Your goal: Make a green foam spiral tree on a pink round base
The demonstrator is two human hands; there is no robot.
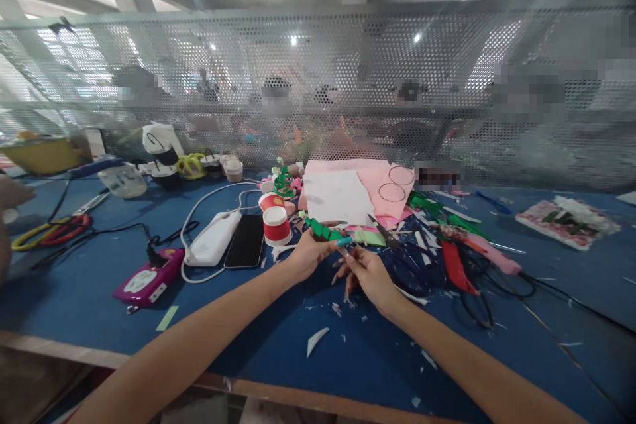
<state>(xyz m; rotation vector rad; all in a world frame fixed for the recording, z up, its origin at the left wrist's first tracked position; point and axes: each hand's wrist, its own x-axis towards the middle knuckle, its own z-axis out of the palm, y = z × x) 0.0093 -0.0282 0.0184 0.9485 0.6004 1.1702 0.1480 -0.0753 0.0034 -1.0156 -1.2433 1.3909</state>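
Note:
My left hand (pixel 313 256) is closed around a green ridged craft piece (pixel 325 230), which lies slantwise over the fingers. A teal tip shows at the end of the left thumb. Close beside it, my right hand (pixel 366 271) has its thumb and forefinger pinched together near the lower end of the green piece. Whatever the pinch holds is too small to make out. The other right fingers curl below, above the blue table (pixel 358 371). To the left of the hands stand stacked red-and-white paper cups (pixel 277 226).
White and pink sheets (pixel 338 192) lie behind the hands. At right are dark-handled scissors (pixel 405 268), a pink glue gun (pixel 491 253) and cables. A black phone (pixel 245 242), white power bank (pixel 214 238) and purple power strip (pixel 149 278) lie left. A perforated metal screen (pixel 318 126) borders the back.

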